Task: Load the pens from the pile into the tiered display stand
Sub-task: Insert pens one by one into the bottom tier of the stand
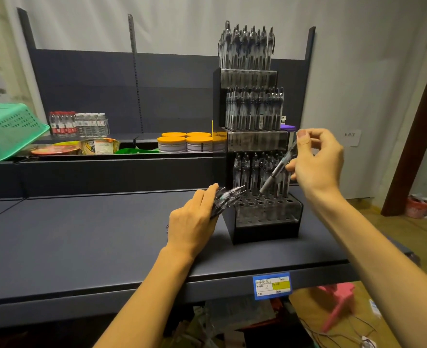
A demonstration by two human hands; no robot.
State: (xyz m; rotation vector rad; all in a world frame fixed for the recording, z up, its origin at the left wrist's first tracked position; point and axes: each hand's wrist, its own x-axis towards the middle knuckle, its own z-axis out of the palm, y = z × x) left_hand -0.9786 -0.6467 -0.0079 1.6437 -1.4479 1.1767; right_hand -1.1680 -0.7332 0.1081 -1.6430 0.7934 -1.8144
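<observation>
Looked like a small shop or its stockroom. Dark metal retail shelving [107, 234] carried a blue-and-yellow price label [272, 285] on its front edge. Back shelf held bottled water packs [78, 123], orange-lidded tubs [185, 143], instant noodle bowls [99, 146]. Tiered pen display stand [255, 141] stood near the right edge.

The lower ends of the pens [228, 197] gripped in the left hand [193, 219] are hidden behind it, the green basket [6, 129] is cut off by the left edge, and the shelf label [272, 285] writing cannot be read.
</observation>
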